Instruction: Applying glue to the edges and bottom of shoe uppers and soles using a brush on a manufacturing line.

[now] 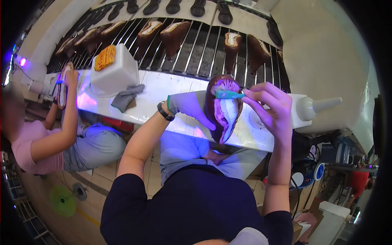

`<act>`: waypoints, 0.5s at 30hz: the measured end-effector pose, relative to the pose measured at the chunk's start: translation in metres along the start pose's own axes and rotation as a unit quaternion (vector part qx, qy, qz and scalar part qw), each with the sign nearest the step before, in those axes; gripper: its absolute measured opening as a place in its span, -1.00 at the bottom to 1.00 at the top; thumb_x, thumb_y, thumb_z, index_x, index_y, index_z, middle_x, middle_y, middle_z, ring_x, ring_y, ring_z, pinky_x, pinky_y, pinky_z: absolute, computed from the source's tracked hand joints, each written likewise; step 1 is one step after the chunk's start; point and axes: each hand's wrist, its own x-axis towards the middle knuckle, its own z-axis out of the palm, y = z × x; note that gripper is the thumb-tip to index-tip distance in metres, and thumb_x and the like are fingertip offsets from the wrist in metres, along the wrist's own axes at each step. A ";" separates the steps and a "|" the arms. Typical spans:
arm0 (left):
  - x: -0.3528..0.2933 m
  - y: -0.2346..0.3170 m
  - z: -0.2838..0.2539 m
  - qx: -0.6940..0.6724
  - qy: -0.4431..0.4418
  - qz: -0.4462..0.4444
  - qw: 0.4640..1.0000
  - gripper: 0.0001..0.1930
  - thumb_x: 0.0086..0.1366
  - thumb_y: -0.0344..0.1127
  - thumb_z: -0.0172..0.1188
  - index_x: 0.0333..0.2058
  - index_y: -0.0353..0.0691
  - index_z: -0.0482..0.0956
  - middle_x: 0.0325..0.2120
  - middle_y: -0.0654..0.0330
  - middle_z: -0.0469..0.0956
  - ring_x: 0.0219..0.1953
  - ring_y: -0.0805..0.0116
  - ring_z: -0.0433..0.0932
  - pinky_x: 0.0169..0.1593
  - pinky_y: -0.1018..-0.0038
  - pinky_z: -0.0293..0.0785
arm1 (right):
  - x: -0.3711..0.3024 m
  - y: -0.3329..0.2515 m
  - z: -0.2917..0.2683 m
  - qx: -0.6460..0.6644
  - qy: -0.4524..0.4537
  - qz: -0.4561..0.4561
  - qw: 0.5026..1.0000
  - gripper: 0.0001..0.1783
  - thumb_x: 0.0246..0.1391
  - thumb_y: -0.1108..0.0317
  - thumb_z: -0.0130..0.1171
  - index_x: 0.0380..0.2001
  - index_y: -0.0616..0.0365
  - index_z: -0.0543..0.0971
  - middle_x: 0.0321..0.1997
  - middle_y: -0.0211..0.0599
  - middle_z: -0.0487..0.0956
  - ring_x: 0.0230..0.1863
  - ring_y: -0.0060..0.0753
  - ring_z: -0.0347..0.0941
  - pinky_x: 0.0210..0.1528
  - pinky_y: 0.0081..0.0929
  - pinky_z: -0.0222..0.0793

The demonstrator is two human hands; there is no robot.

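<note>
My left hand [190, 107], in a grey glove with a green cuff, grips a brown shoe upper [210, 100] turned bottom up over the white bench edge. Its underside shows a white middle and a rim that looks pinkish under violet light. Between the bare fingers of my right hand [271, 104] is a teal-handled brush [229, 94]. The brush lies across the wider end of the underside; its bristles point left and seem to touch it. Just right of my right hand stands a white squeeze bottle [312, 107] with a long spout.
Behind the bench [163, 87], a rack of metal rollers [196, 49] carries several brown uppers [174, 36]; dark soles [198, 8] line the shelf beyond. A white container [116, 71] with an orange packet [105, 58] and a grey glove [127, 97] sit left. A co-worker [45, 139] handles a shoe part at far left.
</note>
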 end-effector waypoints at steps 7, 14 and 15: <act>0.025 -0.037 -0.050 -0.081 -0.067 -0.049 0.993 -0.23 -0.07 -0.43 0.53 0.17 -0.28 0.41 0.04 0.20 0.54 0.06 0.44 0.48 0.21 0.41 0.39 | 0.006 0.024 -0.004 -0.022 -0.155 0.030 0.987 -0.87 -0.07 0.39 0.39 -0.41 0.15 0.67 -0.44 -0.38 0.58 -0.50 -0.43 0.52 -0.47 -0.52 0.39; 0.002 -0.095 -0.057 -0.097 0.148 -0.100 0.979 -0.42 0.08 -0.40 0.40 0.10 -0.31 0.45 -0.07 0.17 0.58 -0.05 0.38 0.54 0.04 0.40 0.50 | -0.097 0.059 -0.010 0.135 0.010 0.309 0.941 -0.86 -0.05 0.47 0.36 -0.36 0.23 0.69 -0.41 -0.33 0.65 -0.44 -0.57 0.48 -0.41 -0.53 0.31; 0.002 -0.106 -0.049 -0.055 0.217 -0.015 0.975 -0.46 0.16 -0.24 0.34 0.08 -0.35 0.46 -0.10 0.16 0.59 -0.05 0.39 0.53 0.05 0.43 0.46 | -0.117 0.061 -0.014 0.091 0.025 0.424 0.901 -0.83 -0.06 0.46 0.37 -0.33 0.24 0.68 -0.41 -0.29 0.66 -0.46 -0.57 0.48 -0.39 -0.54 0.35</act>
